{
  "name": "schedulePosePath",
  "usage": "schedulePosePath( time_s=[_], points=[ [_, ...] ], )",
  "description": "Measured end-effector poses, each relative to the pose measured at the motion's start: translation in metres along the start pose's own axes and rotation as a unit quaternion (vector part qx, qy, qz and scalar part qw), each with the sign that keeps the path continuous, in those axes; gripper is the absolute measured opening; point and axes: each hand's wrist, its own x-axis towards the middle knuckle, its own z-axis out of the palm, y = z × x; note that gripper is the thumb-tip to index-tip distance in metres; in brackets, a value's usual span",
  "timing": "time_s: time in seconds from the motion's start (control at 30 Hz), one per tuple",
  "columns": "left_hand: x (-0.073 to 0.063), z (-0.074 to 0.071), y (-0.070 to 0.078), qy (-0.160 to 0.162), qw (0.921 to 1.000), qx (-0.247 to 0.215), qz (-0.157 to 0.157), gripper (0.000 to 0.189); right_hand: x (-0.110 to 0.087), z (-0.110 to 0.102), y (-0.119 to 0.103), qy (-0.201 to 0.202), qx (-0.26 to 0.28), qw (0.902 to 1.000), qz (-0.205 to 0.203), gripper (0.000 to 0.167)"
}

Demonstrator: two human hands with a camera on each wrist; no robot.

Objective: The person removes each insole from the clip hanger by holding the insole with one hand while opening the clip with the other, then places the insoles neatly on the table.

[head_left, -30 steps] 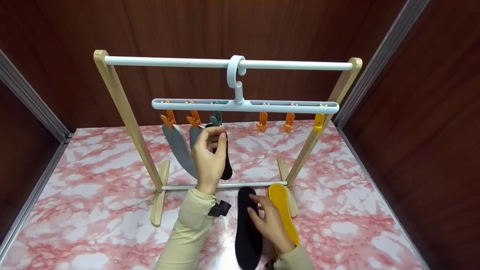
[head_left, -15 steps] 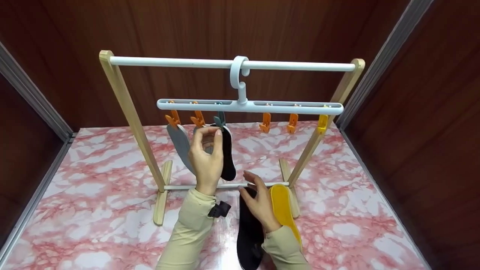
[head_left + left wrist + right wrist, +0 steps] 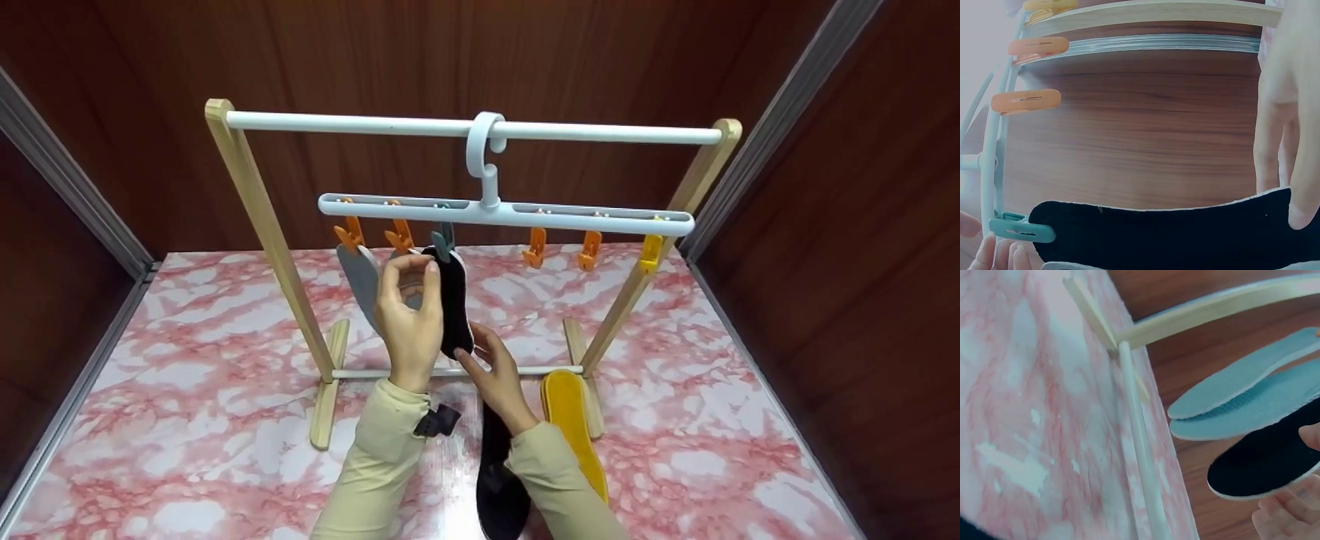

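A black insole [image 3: 454, 300] hangs from a green clip [image 3: 442, 241] on the white hanger [image 3: 585, 219]. My right hand [image 3: 495, 375] pinches the insole's lower end, thumb on the black face and fingers behind, as the left wrist view also shows. My left hand [image 3: 411, 315] is raised at the insole's upper left, thumb and index finger curved and their tips just below the green clip. In the left wrist view its fingertips [image 3: 987, 253] lie beside the clip with nothing between them. Two grey insoles [image 3: 1241, 377] hang to the left from orange clips [image 3: 351, 236].
The hanger hooks over the rack's white top bar [image 3: 360, 124], between wooden posts [image 3: 274, 240]. To the right hang two orange clips and a yellow clip [image 3: 650, 255]. A second black insole [image 3: 499, 495], partly under my right forearm, and yellow insoles [image 3: 574, 427] lie on the marbled surface [image 3: 210, 420].
My right hand has risen from over the lying black insole to the hanging one and now pinches its lower end. My left hand has drawn slightly left, uncovering more of the hanging black insole.
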Motion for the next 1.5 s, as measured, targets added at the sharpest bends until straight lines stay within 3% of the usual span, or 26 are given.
schedulePosePath(
  time_s=[0.23, 0.53, 0.83, 1.23, 1.5],
  points=[
    [0.001, -0.001, 0.001, -0.002, 0.9999, -0.008, 0.005, 0.013, 0.006, 0.004, 0.004, -0.009, 0.04, 0.9989, 0.021, 0.03],
    [0.003, -0.002, -0.001, -0.014, 0.9997, -0.018, -0.004, 0.016, 0.007, 0.003, 0.007, 0.013, 0.043, 0.9986, 0.028, 0.02],
    [0.006, -0.004, 0.0, -0.025, 0.9997, -0.003, 0.005, 0.02, 0.009, -0.01, 0.038, 0.056, 0.067, 0.9956, 0.036, 0.02],
    [0.014, 0.001, 0.006, -0.068, 0.9974, -0.014, 0.021, 0.03, -0.008, -0.028, 0.032, 0.077, 0.077, 0.9931, 0.043, 0.021],
    [0.018, 0.006, 0.006, -0.095, 0.9954, 0.003, 0.001, 0.034, -0.019, -0.033, 0.026, 0.074, 0.076, 0.9935, 0.042, 0.02]
  ],
)
